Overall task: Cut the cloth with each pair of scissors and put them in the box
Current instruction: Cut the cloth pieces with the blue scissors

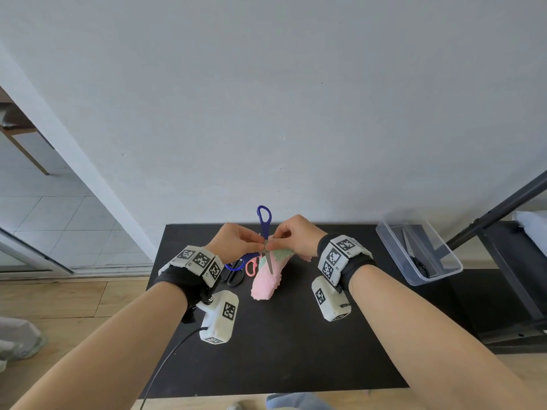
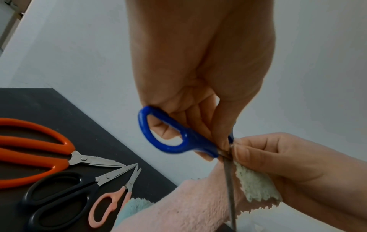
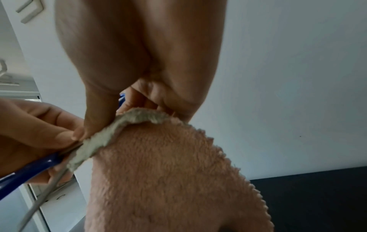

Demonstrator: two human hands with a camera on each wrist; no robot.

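Observation:
My left hand (image 1: 258, 243) pinches the blue-handled scissors (image 1: 264, 221) near the pivot. One loop stands upright and a blade points down into the pink fluffy cloth (image 1: 268, 282). My right hand (image 1: 275, 241) pinches the cloth's pale green top edge right beside the blade. In the left wrist view the blue scissors (image 2: 198, 146) sit under my left hand (image 2: 218, 138), with the cloth (image 2: 188, 204) hanging below. In the right wrist view my right hand (image 3: 103, 125) holds the cloth (image 3: 168, 172) up. The clear box (image 1: 455, 263) at the table's right edge holds black scissors (image 1: 418, 263).
Orange scissors (image 2: 39, 157), black scissors (image 2: 90, 186) and small pink scissors (image 2: 119, 194) lie on the black table (image 1: 296, 350) left of the cloth. A white wall rises just behind the table. A dark metal frame (image 1: 488, 220) slants at the right.

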